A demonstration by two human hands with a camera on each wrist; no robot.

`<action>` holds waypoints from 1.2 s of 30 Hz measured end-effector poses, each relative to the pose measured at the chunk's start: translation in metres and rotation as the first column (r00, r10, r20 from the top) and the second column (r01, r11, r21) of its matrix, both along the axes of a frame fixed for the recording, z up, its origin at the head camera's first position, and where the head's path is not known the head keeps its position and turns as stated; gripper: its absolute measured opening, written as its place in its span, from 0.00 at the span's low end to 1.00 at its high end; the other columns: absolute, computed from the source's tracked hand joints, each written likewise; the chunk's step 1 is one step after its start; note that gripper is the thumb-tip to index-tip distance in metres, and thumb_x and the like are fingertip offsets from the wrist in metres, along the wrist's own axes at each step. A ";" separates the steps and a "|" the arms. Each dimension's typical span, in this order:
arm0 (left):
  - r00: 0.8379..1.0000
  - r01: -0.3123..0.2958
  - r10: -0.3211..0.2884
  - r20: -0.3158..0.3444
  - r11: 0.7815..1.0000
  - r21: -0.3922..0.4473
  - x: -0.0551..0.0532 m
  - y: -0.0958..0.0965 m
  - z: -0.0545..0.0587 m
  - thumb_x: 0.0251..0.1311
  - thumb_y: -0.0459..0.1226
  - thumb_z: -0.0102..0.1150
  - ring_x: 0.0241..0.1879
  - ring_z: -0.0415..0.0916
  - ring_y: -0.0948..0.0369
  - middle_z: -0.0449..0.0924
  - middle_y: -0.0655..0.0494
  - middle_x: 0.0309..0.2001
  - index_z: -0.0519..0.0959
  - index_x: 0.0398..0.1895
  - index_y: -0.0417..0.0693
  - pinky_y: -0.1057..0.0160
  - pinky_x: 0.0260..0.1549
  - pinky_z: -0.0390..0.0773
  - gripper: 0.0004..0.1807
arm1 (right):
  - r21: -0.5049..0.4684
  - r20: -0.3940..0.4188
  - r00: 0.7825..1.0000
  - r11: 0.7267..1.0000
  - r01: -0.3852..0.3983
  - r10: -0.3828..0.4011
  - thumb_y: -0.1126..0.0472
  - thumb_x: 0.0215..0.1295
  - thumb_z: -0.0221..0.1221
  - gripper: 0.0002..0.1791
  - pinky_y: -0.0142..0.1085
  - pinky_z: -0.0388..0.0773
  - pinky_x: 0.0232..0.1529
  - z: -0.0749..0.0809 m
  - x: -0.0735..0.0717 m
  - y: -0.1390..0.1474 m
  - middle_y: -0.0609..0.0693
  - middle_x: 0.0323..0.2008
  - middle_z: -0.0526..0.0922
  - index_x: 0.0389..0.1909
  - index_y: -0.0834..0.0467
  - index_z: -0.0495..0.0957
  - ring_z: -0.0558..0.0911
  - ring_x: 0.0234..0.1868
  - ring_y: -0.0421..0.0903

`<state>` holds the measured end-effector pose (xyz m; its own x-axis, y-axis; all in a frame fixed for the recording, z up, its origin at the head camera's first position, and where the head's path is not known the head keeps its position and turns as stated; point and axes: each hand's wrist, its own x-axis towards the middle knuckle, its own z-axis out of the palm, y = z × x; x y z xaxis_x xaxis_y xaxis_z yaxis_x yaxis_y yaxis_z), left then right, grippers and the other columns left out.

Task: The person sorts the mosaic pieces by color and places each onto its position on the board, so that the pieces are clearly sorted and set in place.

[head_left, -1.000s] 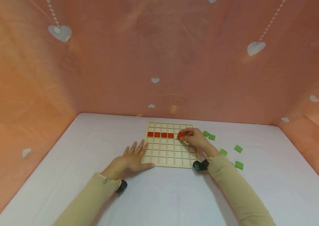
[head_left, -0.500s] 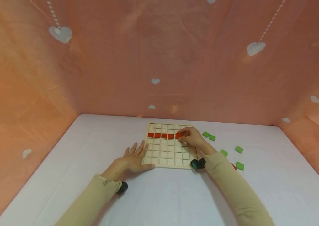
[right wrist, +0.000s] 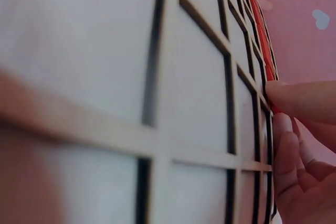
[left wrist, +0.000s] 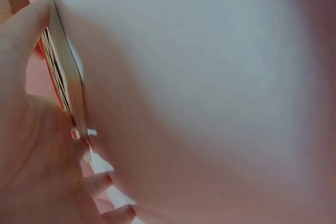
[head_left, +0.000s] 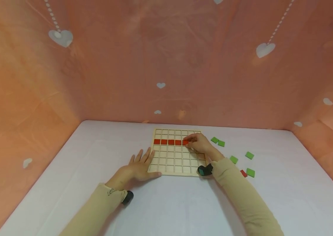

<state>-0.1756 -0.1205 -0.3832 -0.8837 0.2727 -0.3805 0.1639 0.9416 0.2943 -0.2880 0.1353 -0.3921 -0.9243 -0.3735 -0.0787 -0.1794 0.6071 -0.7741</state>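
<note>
A pale wooden grid board (head_left: 173, 160) lies on the table, a row of red square tiles (head_left: 171, 142) filling cells from its left side. At the row's right end, my right hand (head_left: 199, 144) pinches another red tile (head_left: 185, 143) with thumb and fingertips, level with the others. In the right wrist view those fingertips (right wrist: 275, 95) are at the red row, past the bare cells. My left hand (head_left: 139, 167) rests spread at the board's near left corner. The left wrist view has its thumb (left wrist: 39, 17) against the board's edge (left wrist: 76, 95).
Several green tiles lie right of the board, including a pair (head_left: 221, 143) near the back and one (head_left: 250, 172) nearer. A loose red tile (head_left: 244, 173) sits beside my right sleeve (head_left: 237, 186). A pink curtain (head_left: 166, 59) with hearts rises behind the white table (head_left: 154, 209).
My right hand has shifted slightly left, bringing its red tile up to the end of the row. The loose red tile by my sleeve has come into view. My left hand stays put.
</note>
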 end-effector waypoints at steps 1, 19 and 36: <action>1.000 -0.001 0.001 0.000 1.000 0.002 0.001 0.000 0.002 0.63 0.61 0.49 0.75 0.30 0.41 0.31 0.45 0.77 0.40 0.76 0.42 0.39 0.70 0.36 0.51 | 0.001 -0.003 1.000 1.000 -0.006 0.006 0.65 0.61 0.61 0.18 0.37 0.75 0.44 0.000 0.000 0.000 0.60 0.50 0.81 0.53 0.62 0.80 0.78 0.48 0.53; 1.000 0.007 -0.007 0.005 1.000 -0.005 0.000 0.000 0.000 0.63 0.63 0.46 0.75 0.27 0.42 0.29 0.45 0.77 0.38 0.76 0.42 0.40 0.71 0.35 0.52 | -0.127 0.032 0.991 0.984 -0.125 0.130 0.66 0.62 0.61 0.27 0.40 0.75 0.54 0.003 0.012 0.021 0.63 0.60 0.75 0.63 0.65 0.70 0.76 0.58 0.58; 1.000 0.010 -0.010 0.002 1.000 -0.020 -0.004 0.000 -0.006 0.63 0.63 0.46 0.75 0.26 0.43 0.27 0.47 0.77 0.36 0.77 0.44 0.40 0.71 0.34 0.52 | -0.152 0.009 0.997 0.985 -0.076 0.078 0.61 0.63 0.61 0.26 0.53 0.68 0.62 0.005 0.031 0.056 0.62 0.57 0.78 0.61 0.64 0.72 0.77 0.59 0.58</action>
<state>-0.1794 -0.1206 -0.3896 -0.8804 0.2734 -0.3875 0.1724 0.9457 0.2755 -0.2569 0.1913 -0.3875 -0.8915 -0.4520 -0.0289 -0.2091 0.4673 -0.8590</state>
